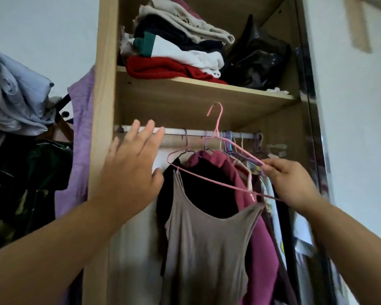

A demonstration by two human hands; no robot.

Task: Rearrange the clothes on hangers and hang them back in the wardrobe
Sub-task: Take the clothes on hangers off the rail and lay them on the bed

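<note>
A taupe camisole (209,245) hangs by its thin straps from a pink wire hanger (216,128). My right hand (288,183) pinches the hanger's right corner and holds it tilted, its hook raised in front of the white wardrobe rail (176,131), not on it. My left hand (130,166) is spread with straight fingers near the rail's left end, holding nothing, beside a black garment (209,190). A magenta garment (260,238) and several other hangers (229,142) hang on the rail behind the camisole.
The wooden shelf (185,84) above the rail carries a stack of folded clothes (174,53) and a black plastic bag (255,60). A purple garment (81,133) hangs outside the wardrobe's left wall. Light blue cloth (11,93) is heaped at far left.
</note>
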